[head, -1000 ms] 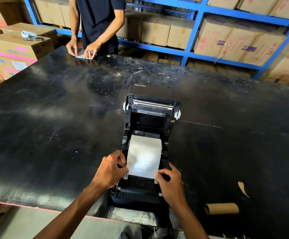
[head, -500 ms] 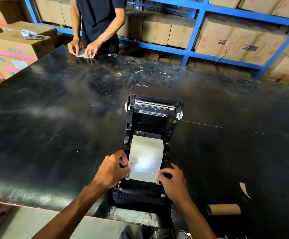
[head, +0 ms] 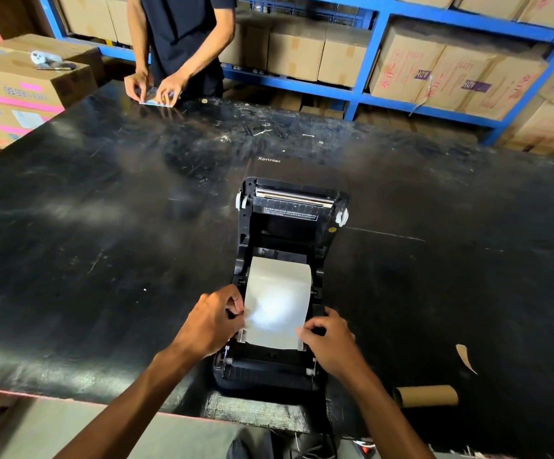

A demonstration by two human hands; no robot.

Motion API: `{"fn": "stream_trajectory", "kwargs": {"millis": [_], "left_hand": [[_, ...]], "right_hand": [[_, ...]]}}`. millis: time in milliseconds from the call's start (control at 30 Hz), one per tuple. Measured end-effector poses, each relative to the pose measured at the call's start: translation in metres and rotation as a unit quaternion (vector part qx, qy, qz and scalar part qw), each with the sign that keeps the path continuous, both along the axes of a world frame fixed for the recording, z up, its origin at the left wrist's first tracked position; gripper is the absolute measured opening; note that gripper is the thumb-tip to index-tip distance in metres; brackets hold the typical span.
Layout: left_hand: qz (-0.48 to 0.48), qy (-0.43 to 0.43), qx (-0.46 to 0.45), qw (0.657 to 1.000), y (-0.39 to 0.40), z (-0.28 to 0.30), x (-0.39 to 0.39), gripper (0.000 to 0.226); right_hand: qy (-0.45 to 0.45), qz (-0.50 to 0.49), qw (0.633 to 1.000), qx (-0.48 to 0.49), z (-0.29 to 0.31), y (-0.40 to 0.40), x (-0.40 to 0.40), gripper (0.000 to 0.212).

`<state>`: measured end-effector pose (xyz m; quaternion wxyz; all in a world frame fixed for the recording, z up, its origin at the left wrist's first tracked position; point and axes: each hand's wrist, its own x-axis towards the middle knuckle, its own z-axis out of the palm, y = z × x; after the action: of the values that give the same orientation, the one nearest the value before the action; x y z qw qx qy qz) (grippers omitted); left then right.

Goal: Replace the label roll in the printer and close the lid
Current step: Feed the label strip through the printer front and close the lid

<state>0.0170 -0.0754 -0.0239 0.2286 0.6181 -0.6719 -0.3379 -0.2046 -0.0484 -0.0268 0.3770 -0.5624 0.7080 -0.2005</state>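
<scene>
A black label printer (head: 269, 372) sits at the near edge of the black table (head: 103, 246), its lid (head: 293, 207) swung open and standing upright at the back. White label paper (head: 277, 303) runs from the roll bay forward over the feed path. My left hand (head: 211, 323) pinches the paper's left edge. My right hand (head: 330, 339) pinches its near right corner. The roll itself is hidden under the pulled-out sheet.
An empty cardboard core (head: 426, 395) lies on the table to the right of the printer, with a torn paper scrap (head: 465, 357) beyond it. A person (head: 176, 44) works at the far edge. Blue shelving (head: 365, 71) with cartons stands behind; boxes (head: 27, 87) stack at left.
Both hands stay on the paper's edges. The sheet has slid slightly toward me and the hands shifted a little along it.
</scene>
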Motion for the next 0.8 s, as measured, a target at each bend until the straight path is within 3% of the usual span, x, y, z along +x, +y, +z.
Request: {"fn": "stream_trajectory", "kwargs": {"millis": [233,433,567,667,800], "left_hand": [[-0.048,-0.03,0.018,0.998,-0.005,0.0,0.005,0.031],[0.008,-0.005,-0.015,1.0,0.001,-0.003,0.0,0.033],[-0.022,-0.04,0.002,0.999,-0.002,-0.003,-0.001,0.025],[-0.019,-0.04,0.012,0.999,-0.005,-0.003,-0.002,0.021],[-0.022,-0.039,0.015,0.999,-0.006,-0.006,-0.001,0.029]], "right_hand": [[-0.04,-0.028,0.999,-0.019,-0.006,0.0,-0.001,0.018],[0.01,0.004,1.0,0.002,-0.001,-0.002,-0.004,0.017],[0.051,-0.037,0.989,-0.137,0.006,0.011,-0.004,0.008],[0.078,0.068,0.968,-0.23,0.009,0.023,-0.003,0.012],[0.139,0.257,0.929,-0.226,0.006,0.022,0.002,0.02]]}}
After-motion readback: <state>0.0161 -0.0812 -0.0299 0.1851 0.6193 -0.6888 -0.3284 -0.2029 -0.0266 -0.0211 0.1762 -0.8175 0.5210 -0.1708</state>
